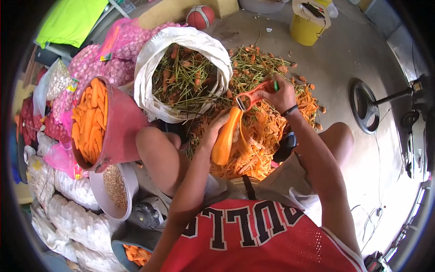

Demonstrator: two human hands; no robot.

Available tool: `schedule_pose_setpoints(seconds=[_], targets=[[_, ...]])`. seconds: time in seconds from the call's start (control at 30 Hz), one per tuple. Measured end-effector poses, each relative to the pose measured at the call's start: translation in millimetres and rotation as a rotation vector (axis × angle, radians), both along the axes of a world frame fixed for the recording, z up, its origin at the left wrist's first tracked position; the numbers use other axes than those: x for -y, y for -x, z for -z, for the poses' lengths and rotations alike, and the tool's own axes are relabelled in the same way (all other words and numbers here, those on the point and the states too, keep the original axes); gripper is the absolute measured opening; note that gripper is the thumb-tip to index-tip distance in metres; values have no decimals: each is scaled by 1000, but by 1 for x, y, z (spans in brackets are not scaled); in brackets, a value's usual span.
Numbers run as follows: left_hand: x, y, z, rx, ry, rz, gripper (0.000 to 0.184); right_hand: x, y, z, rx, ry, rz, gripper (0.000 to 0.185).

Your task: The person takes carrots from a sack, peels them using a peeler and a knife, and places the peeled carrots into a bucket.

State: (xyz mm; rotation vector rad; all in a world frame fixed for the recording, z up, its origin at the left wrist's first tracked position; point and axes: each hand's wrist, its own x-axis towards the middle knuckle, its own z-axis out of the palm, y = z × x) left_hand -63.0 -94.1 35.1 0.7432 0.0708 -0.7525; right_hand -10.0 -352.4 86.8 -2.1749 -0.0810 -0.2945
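Note:
My left hand (214, 132) is closed around a large orange carrot (226, 139), held at a slant over my lap. In my right hand (282, 96) is a red-orange peeler (254, 94), gripped by its handle. The peeler's metal blade end meets the carrot's upper end. A strip of peel hangs along the carrot's right side. Below both hands lies a heap of carrot peelings (257, 147) between my legs. My fingers partly hide the peeler's handle.
To the left stand a red bucket of peeled carrots (93, 122) and a white sack of carrot tops (181, 81). A bowl of kernels (131, 181), a bin with orange pieces (136, 255) and pink net bags (122, 70) surround it. A yellow bucket (304, 31) stands behind.

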Motion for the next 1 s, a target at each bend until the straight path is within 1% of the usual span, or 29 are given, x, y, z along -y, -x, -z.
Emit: schedule_pose_setpoints(seconds=[0.03, 0.07, 0.1, 0.13, 0.2, 0.23, 0.27, 0.33, 0.4, 0.43, 0.47, 0.5, 0.53, 0.6, 0.63, 0.67, 0.73, 0.83, 0.87, 0.93, 0.97, 1.0], targets=[[-1, -3, 2, 3, -30, -21, 38, -4, 3, -4, -159, -229, 3, 48], [-1, -9, 5, 14, -54, -51, 38, -6, 6, 17, 37, -184, -100, 48], [0, -14, 7, 23, -74, -91, 38, -18, 22, 9, 46, -159, -240, 48], [6, -13, -2, -3, -84, -159, 39, -35, 41, 0, 46, -134, -386, 48], [18, -6, -23, -69, -122, -294, 41, -54, 57, -5, 190, 63, -549, 45], [14, -16, -1, -232, 16, -174, 41, -49, 49, -9, 310, 34, -576, 45], [5, -12, 22, -127, -39, -135, 39, -41, 38, -5, 317, 23, -437, 44], [2, -4, 7, 92, -138, -42, 37, -10, 6, 11, 171, 51, -185, 44], [-3, -6, 14, 49, -26, -79, 34, -11, 9, 20, 110, -60, -105, 44], [-3, -11, 15, 36, 39, -101, 33, -13, 6, 13, 89, -108, -69, 44], [-2, -15, 17, 23, 107, -127, 32, -23, 19, 10, 81, -85, -228, 47], [18, -5, -32, -177, -54, -275, 32, -40, 37, 0, 161, -54, -385, 47], [16, -8, -21, -138, -6, -258, 32, -51, 48, -7, 235, -28, -546, 48], [6, -12, 13, -69, 70, -216, 33, -49, 42, -7, 310, 41, -518, 49], [10, -3, -5, 50, -153, -229, 35, -46, 37, -3, 341, 68, -498, 49], [-4, -3, 1, 91, -183, -44, 38, -31, 21, 5, 232, 129, -350, 49], [14, 6, -18, 80, -366, -195, 34, -7, -5, 0, 116, 95, -78, 49], [2, -10, 7, -21, 145, -88, 34, -16, 8, 17, 122, -101, -215, 49], [7, -5, -18, -104, 74, -114, 32, -31, 25, 16, 191, -53, -397, 48], [22, -2, -32, -189, -98, -326, 32, -58, 53, 0, 292, 86, -602, 46], [21, -3, -13, -185, -16, -257, 32, -54, 51, 1, 388, 144, -524, 48], [18, -2, 7, -188, 61, -185, 32, -44, 34, 5, 397, 88, -531, 51]])
